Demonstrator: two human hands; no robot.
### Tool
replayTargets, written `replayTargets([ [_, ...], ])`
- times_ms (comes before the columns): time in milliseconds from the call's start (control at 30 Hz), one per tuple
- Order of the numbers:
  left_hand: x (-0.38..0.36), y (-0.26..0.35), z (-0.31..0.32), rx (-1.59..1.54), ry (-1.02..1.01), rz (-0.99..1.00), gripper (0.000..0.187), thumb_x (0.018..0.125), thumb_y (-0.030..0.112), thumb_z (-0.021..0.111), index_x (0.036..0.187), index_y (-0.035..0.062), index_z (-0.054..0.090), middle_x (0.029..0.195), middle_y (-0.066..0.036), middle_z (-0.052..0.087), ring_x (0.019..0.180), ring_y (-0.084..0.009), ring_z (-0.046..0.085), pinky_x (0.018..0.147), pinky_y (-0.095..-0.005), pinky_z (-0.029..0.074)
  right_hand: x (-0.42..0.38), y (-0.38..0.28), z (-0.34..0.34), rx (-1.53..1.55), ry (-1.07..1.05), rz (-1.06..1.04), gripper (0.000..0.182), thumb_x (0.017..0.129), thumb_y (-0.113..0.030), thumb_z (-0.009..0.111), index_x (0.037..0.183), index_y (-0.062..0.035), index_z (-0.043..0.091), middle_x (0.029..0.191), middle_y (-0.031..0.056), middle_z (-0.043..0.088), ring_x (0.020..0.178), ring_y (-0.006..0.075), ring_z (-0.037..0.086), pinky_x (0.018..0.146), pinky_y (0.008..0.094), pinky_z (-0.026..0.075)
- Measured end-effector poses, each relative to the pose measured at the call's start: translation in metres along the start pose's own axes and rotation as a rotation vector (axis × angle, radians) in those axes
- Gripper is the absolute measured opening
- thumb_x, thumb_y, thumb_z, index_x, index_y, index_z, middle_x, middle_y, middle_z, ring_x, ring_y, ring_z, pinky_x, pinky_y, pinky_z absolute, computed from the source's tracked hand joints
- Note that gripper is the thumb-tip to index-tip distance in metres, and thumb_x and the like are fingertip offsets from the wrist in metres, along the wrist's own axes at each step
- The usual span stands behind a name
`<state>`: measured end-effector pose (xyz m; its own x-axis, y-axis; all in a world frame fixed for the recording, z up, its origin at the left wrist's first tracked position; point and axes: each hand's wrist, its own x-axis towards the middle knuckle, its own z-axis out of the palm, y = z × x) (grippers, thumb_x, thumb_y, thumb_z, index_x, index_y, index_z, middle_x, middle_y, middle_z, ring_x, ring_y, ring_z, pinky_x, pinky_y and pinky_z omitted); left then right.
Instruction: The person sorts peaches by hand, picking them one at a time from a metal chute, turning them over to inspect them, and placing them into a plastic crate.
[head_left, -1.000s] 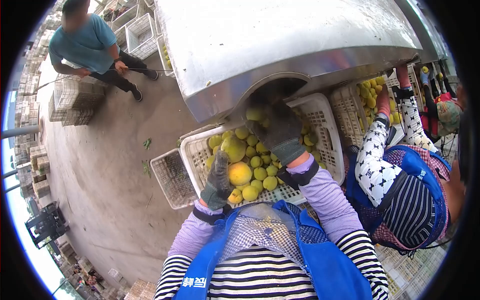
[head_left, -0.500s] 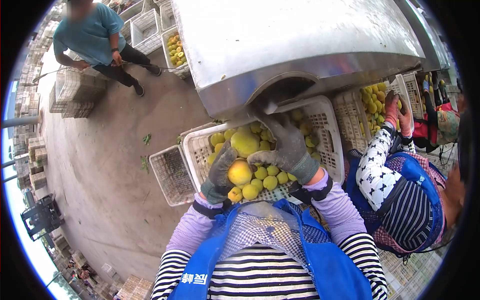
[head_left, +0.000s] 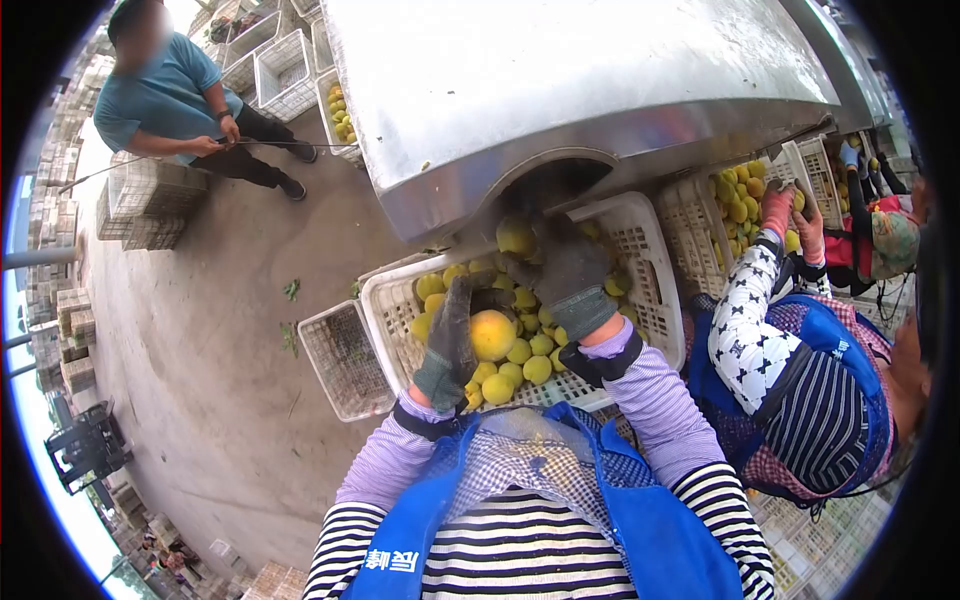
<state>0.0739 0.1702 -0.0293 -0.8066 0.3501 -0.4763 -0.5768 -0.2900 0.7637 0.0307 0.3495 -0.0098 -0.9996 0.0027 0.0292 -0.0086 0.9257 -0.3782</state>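
Note:
My left hand [head_left: 447, 345], in a dark grey glove, is over the left part of a white crate [head_left: 655, 290], curled against a large yellow-orange peach [head_left: 493, 336]. My right hand [head_left: 572, 272], gloved the same way, grips a yellow-green peach [head_left: 516, 238] just below the dark opening [head_left: 560, 180] of a metal machine. Under both hands, smaller green-yellow fruits [head_left: 538, 369] lie in the crate. My right fingertips are partly hidden in shadow.
The metal machine [head_left: 590, 70] spans the top. A small crate [head_left: 348, 360] stands left of the fruit crate. A co-worker [head_left: 800, 390] handles fruit at right beside another crate [head_left: 695, 235]. Another person [head_left: 175, 95] stands upper left, holding a thin rod near stacked crates [head_left: 155, 195].
My right hand has moved up toward the machine opening with the yellow-green peach. My left hand has shifted slightly right with the yellow-orange peach. The standing person's arms and head have moved.

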Motion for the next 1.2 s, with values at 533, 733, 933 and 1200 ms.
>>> replayTargets([
  [533,0.002,0.010,-0.005,0.401,-0.008,0.376,0.053,0.087,-0.001,0.064,0.137,0.0002,0.046,0.131,-0.015,0.057,0.118,-0.0251,0.058,0.102,-0.0353,0.048,-0.014,-0.015,-0.030,0.318,-0.223,-0.194,0.077,0.074,-0.055,0.075,0.134,-0.0106,0.056,0.115,0.0169,0.062,0.097,0.0320,0.064,0.083,0.0434,0.051],
  [733,0.013,-0.001,0.008,-0.410,-0.008,-0.093,0.049,0.103,0.026,0.049,0.144,0.0008,0.037,0.137,-0.016,0.050,0.122,-0.0248,0.056,0.102,-0.0366,0.049,-0.033,-0.006,-0.020,0.091,-0.277,-0.248,0.084,0.070,-0.038,0.080,0.142,-0.0116,0.047,0.130,0.0177,0.052,0.113,0.0357,0.056,0.093,0.0472,0.047],
  [933,0.007,0.002,0.006,-0.401,-0.072,-0.055,0.048,0.105,0.033,0.044,0.141,0.0014,0.041,0.135,-0.015,0.053,0.118,-0.0228,0.057,0.101,-0.0357,0.050,-0.045,-0.001,-0.011,0.329,-0.027,-0.142,0.089,0.064,-0.040,0.085,0.139,-0.0094,0.048,0.123,0.0167,0.054,0.112,0.0359,0.056,0.092,0.0473,0.047],
  [1200,0.026,-0.033,-0.014,-0.385,-0.037,-0.183,0.052,0.104,0.040,0.047,0.138,0.0011,0.046,0.134,-0.014,0.054,0.122,-0.0232,0.055,0.105,-0.0348,0.045,-0.053,-0.007,0.030,0.236,0.025,-0.006,0.082,0.064,-0.045,0.084,0.130,-0.0066,0.054,0.115,0.0150,0.056,0.100,0.0323,0.060,0.080,0.0439,0.052],
])
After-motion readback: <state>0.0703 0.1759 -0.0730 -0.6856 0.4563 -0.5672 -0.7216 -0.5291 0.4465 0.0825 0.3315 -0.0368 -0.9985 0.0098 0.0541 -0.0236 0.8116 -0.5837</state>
